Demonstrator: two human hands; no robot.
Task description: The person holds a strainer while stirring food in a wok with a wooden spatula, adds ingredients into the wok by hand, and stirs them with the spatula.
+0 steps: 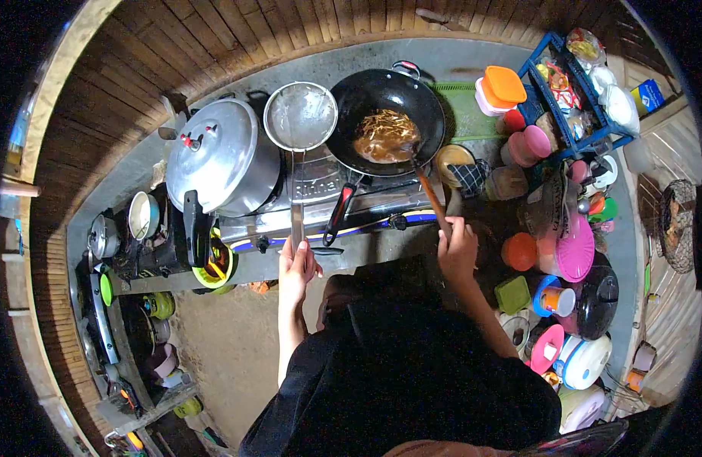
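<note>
My left hand (pixel 299 263) is closed round the handle of a round wire strainer (pixel 300 116), which is held over the stove beside the wok. My right hand (pixel 458 247) grips the wooden handle of a spatula (pixel 431 194). The spatula's far end dips into the right side of the food in the black wok (pixel 351 107). Brown strips of food (pixel 387 133) lie in brown liquid or froth at the wok's middle. The wok rests on the silver stove (pixel 313 179), its red and black handle (pixel 341 213) pointing toward me between my hands.
A large pressure cooker (pixel 218 156) stands left of the strainer, its black handle jutting toward me. A green tray (pixel 469 114), an orange container (pixel 505 85) and a blue rack (pixel 568 99) are at the right. Pink lids (pixel 574 247) and several containers line the right counter.
</note>
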